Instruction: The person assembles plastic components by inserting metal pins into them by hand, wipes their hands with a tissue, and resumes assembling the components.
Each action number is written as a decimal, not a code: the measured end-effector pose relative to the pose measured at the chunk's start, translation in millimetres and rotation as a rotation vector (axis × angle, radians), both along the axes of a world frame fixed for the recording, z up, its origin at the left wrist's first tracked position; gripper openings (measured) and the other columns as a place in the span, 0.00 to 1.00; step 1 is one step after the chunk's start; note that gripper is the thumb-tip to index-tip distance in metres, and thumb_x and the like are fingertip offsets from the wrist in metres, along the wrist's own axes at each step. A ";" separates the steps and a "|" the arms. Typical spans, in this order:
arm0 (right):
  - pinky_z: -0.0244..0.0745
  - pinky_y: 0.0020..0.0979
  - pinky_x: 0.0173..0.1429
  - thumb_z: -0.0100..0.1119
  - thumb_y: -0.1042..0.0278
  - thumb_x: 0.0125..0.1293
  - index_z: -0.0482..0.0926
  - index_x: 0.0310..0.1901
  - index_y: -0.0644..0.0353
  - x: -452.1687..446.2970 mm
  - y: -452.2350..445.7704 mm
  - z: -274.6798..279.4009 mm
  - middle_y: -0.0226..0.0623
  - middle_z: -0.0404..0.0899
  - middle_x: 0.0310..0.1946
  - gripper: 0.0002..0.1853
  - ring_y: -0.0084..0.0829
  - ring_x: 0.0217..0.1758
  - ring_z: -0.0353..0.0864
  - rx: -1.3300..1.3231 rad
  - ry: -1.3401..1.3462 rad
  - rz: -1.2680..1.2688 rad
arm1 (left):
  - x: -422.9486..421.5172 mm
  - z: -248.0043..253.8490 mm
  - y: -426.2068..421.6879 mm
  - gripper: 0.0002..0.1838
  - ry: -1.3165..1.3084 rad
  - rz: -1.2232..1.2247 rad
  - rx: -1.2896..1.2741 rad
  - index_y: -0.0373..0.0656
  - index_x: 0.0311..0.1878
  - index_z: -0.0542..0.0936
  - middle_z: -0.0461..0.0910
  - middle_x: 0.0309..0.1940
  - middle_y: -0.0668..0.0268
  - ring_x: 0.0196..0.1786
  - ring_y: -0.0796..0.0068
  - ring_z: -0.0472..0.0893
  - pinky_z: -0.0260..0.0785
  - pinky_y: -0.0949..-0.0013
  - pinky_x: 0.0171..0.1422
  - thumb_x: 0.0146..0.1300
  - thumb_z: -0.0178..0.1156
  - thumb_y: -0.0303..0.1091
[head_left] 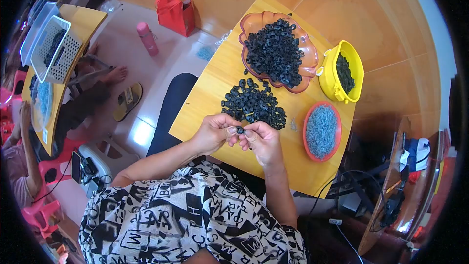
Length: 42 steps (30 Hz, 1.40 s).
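A small black plastic piece (pixel 240 130) is pinched between the fingertips of both hands, above the near edge of the wooden table. My left hand (pixel 215 133) grips it from the left, thumb against forefinger. From the right, my right hand (pixel 263 142) closes on it too. Just beyond the fingers lies a loose heap of black plastic pieces (pixel 256 102). An orange scalloped tray (pixel 310 57) behind it carries a larger pile of black parts (pixel 276 51). To the right, a red oval bowl (pixel 306 139) is full of fine blue-grey bits (pixel 321 132), perhaps tiny springs.
A yellow bucket (pixel 333 76) with dark parts stands at the table's right edge. On the floor are a pink bottle (pixel 147 39), a red bag (pixel 176 13) and a slipper (pixel 128 101). Another person (pixel 24 161) sits left at a second table (pixel 83 17) with a white basket (pixel 41 61).
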State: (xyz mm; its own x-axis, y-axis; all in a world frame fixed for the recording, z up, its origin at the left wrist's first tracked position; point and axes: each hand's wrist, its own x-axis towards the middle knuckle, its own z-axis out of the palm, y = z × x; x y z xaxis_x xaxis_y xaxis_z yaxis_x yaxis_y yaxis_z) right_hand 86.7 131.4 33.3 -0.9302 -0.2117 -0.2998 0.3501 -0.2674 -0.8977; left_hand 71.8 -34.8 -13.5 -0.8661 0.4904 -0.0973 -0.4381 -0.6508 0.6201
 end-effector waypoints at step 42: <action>0.73 0.21 0.29 0.55 0.74 0.62 0.73 0.38 0.67 9.3 13.8 5.1 0.36 0.77 0.27 0.06 0.23 0.26 0.77 -0.064 -0.082 0.043 | 14.2 9.4 3.7 0.11 0.344 0.067 -0.366 0.31 0.43 0.76 0.79 0.34 0.63 0.35 0.78 0.78 0.72 0.78 0.40 0.56 0.59 0.20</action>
